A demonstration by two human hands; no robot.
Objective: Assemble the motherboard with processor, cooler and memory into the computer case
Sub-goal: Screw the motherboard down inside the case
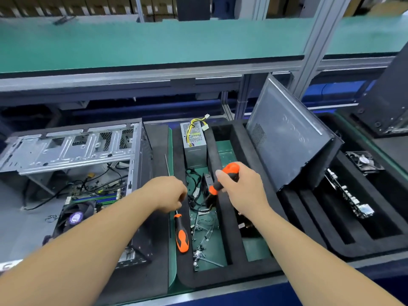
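The open computer case [136, 155] lies on its side at the left. Inside it sits the motherboard [88, 191], with the black cooler fan [75, 217] and the memory sticks [99, 198] on it. My left hand [170, 193] hovers at the case's right wall with its fingers curled shut; I see nothing in it. Under it lies a long orange-black screwdriver [181, 236], shaft pointing away from me. My right hand [242, 191] grips a second orange-black screwdriver [227, 175] above the foam tray [223, 277], tip down.
The tray holds a grey power supply [194, 142] with yellow wires, black cables and several loose screws [201, 250]. A dark side panel [287, 133] leans in the tray at the right. Another board [348, 195] and a fan [364, 162] sit in the far right slots. A shelf frame crosses above.
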